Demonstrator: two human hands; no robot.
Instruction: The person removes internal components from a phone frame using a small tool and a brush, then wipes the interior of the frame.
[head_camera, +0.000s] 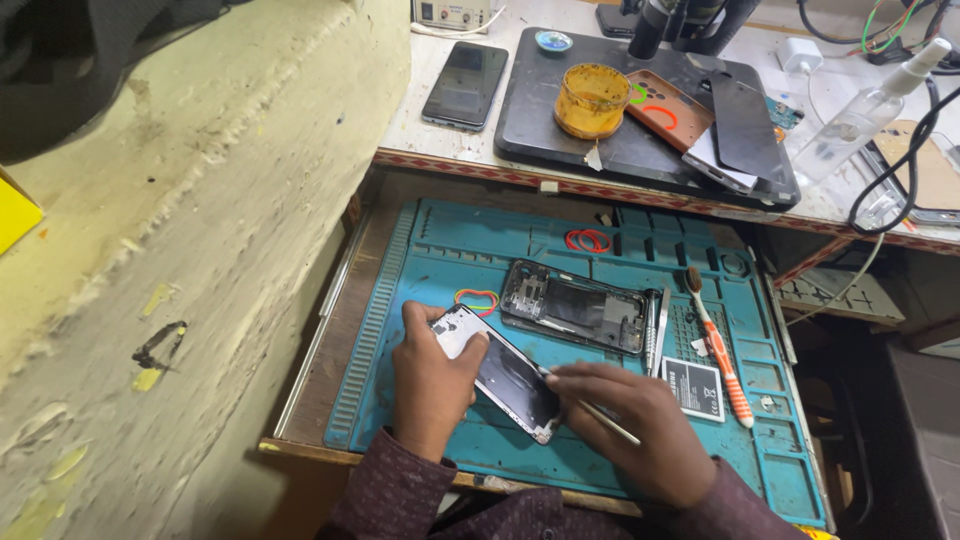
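Nearest the viewer, the left hand (430, 385) wraps its fingers around the near-left end of a thin dark phone panel with a silver rim (500, 373), holding it tilted just above the teal silicone repair mat (440, 250). The right hand (640, 425) is curled shut on a slim light-coloured metal pick (600, 410), whose tip touches the right edge of that panel. Both hands hover over the near half of the mat, close together, the panel between them.

Just right of the right hand, on the mat, lies a small flat rectangular white-labelled battery (693, 387). Beside it, further right, rests an orange-and-white toothbrush with dark bristles (722, 355), running along the mat's right side.

Beyond the panel, near the mat's centre, lies an opened dark phone frame with exposed inner parts (575, 308). A pair of steel tweezers (655, 330) sits just at its right end. Coloured rubber bands (478, 298) lie just left of the frame, and red rubber bands (588, 240) lie toward the mat's far edge.

Past the mat, on the worktop, stands a round amber plastic tub (591, 100) on a black tray (530, 110), with a black smartphone (465, 84) to the left of the tray.
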